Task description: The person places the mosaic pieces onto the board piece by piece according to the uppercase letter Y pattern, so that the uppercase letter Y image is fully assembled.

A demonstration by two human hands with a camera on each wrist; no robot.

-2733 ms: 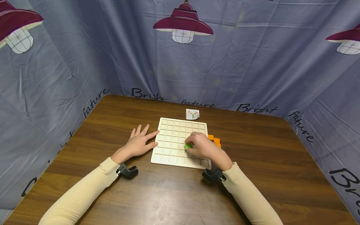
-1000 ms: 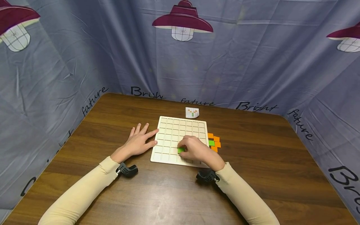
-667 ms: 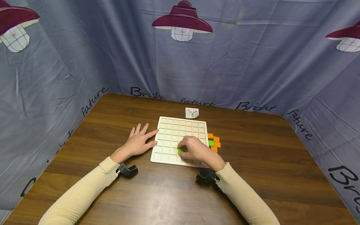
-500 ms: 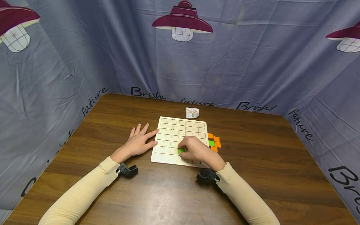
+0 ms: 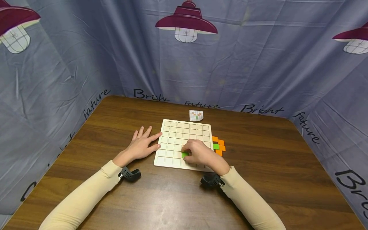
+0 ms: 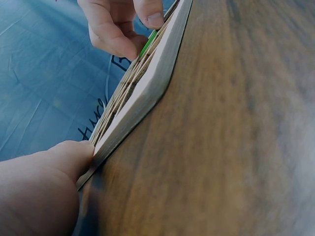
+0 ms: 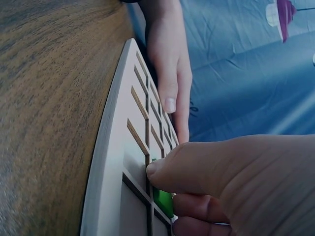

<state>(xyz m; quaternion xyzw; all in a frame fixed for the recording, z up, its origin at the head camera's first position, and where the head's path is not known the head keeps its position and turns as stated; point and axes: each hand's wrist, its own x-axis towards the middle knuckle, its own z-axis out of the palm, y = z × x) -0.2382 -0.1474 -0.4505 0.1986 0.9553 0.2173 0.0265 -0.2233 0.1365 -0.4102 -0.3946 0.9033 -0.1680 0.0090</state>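
Note:
A pale wooden board (image 5: pixel 172 135) with a grid of square recesses lies on the table. My right hand (image 5: pixel 199 152) is over its lower middle, thumb and fingers pinching a green square tile (image 5: pixel 185 154). In the right wrist view the green tile (image 7: pixel 162 200) sits at one of the grid's cells, with the thumb on its near side and fingers on the far side. My left hand (image 5: pixel 140 146) lies flat on the table with fingers spread. Its thumb and index finger touch the board's left edge; the left wrist view shows the thumb (image 6: pixel 74 156) against that edge.
Right of the board lie several orange tiles (image 5: pixel 221 148) and another green tile (image 5: pixel 216 146), close to its edge. Beyond the board is a small paper card (image 5: pixel 196 115) printed with a coloured grid pattern. A printed curtain (image 5: pixel 244 64) surrounds the wooden table (image 5: pixel 273 159).
Since the earliest frame my right hand has moved left and slightly nearer with the green tile, uncovering tiles beside the board. Over the last second both hands have stayed nearly still.

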